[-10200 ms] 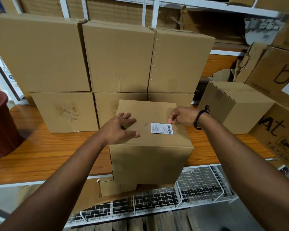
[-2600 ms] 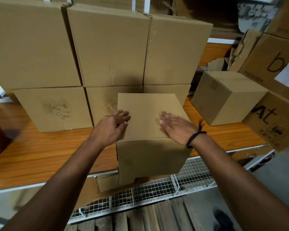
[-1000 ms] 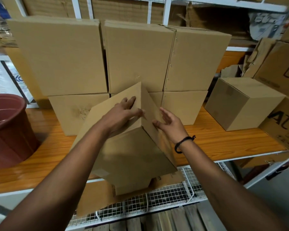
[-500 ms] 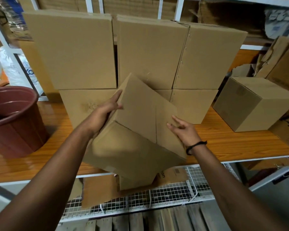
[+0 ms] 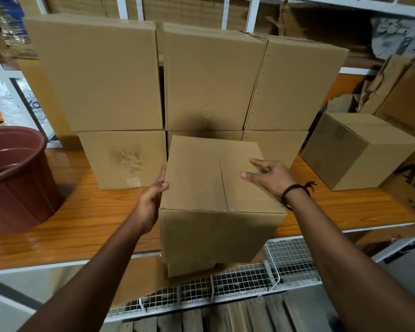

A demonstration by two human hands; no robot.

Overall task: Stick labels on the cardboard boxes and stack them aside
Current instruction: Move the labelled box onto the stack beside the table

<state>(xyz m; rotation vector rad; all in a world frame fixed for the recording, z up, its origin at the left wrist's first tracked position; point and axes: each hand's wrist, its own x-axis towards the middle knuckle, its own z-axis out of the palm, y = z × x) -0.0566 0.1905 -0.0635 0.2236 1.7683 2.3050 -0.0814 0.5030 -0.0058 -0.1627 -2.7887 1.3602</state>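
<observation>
Nearest me, my left hand (image 5: 151,202) presses flat against the left wall of the cardboard box (image 5: 216,188), thumb over its top edge. My right hand (image 5: 271,178) hovers half-curled over the top, fingertips barely touching, gripping nothing. The box overhangs the wooden shelf (image 5: 82,219) edge toward me; with one-sided support it could tip forward. Beyond my fingers, the stacked boxes (image 5: 201,80) stand close enough to snag.
</observation>
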